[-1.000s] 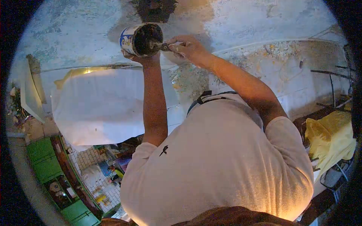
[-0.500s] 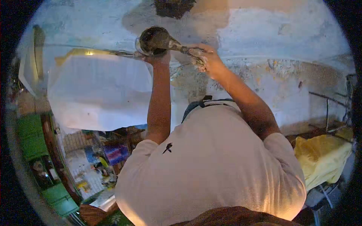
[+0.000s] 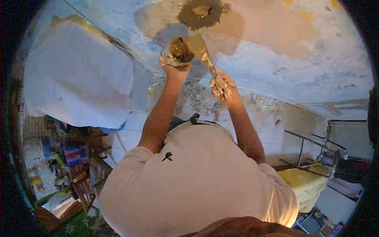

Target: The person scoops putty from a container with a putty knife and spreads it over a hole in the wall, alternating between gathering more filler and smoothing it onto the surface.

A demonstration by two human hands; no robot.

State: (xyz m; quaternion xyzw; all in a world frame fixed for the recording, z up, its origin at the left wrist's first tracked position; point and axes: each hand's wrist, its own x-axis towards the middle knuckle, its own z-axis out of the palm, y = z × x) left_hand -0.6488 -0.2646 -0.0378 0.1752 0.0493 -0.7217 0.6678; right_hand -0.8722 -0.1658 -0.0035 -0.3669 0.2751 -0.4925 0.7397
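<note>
My left hand (image 3: 176, 72) is wrapped round the lower side of a small round container (image 3: 170, 55), whose dark open mouth faces me. In my right hand (image 3: 226, 87) is the handle of a putty knife (image 3: 204, 55); its wide blade touches or overlaps the container's right rim. Pale smears cover the fingers of my right hand and the handle. Above both, a dark, wet-looking patch (image 3: 189, 17) with a rough edge marks the pale blue wall surface (image 3: 268, 63).
A large white sheet (image 3: 79, 79) hangs at the left. Metal frames (image 3: 302, 148) and a yellow cloth (image 3: 306, 183) are at the lower right. Wooden furniture (image 3: 83, 189) and assorted items lie at the lower left. The wall beneath my hands has peeling paint.
The view has turned and shifted. The putty knife, earlier lying across the container's mouth, now points up and left with its blade at the right rim. More of the dark patch shows.
</note>
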